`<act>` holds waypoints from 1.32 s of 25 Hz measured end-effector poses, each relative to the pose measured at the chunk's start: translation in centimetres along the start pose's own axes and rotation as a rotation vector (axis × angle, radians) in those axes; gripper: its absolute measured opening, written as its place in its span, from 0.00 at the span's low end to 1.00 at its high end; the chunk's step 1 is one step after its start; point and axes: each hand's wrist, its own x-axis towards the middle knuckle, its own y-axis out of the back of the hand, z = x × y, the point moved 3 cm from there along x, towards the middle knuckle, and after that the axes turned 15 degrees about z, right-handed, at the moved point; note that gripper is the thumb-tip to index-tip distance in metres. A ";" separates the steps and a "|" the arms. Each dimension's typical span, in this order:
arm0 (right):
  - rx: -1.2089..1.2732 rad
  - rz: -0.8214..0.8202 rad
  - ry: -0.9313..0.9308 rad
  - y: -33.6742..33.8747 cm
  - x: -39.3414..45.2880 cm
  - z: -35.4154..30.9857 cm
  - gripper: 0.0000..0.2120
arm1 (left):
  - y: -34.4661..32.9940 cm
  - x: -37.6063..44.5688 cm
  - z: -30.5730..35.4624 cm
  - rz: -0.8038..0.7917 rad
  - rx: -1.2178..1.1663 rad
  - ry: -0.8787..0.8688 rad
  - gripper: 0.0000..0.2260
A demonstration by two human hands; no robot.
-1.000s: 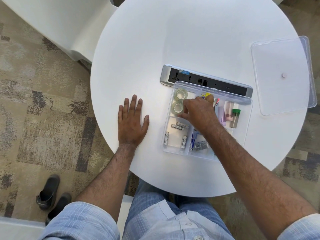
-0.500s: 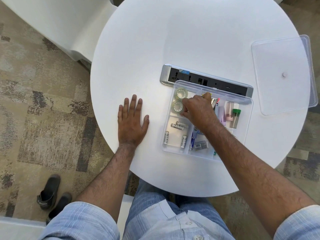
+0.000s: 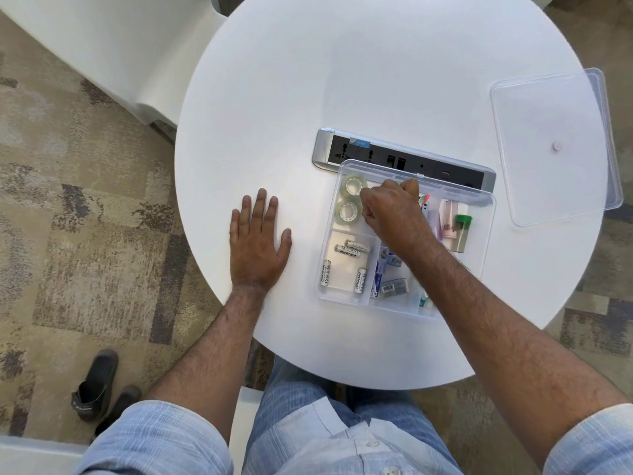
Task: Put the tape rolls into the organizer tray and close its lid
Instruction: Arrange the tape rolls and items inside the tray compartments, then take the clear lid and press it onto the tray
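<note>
Two tape rolls [image 3: 351, 198] already sit in the far-left compartment of the clear organizer tray [image 3: 486, 234], so the right hand [image 3: 394, 214] curls loosely closed beside them, gripping nothing visible. The left hand [image 3: 258, 241] lies flat and open on the counter [image 3: 342, 80], probably for balance. The lid [image 3: 555, 145] waits far right, well apart.
</note>
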 end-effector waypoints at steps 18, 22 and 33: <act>0.356 0.323 -0.430 2.6 -10.8 8.2 0.20 | 2.7 3.7 5.3 0.007 -0.164 0.206 0.28; 0.352 0.363 -0.554 3.2 -13.5 12.3 0.20 | 3.3 6.6 10.7 0.051 -0.214 0.178 0.29; 0.244 0.150 -0.719 2.3 -17.1 24.9 0.27 | -0.6 13.3 32.2 -0.007 -0.274 -0.273 0.28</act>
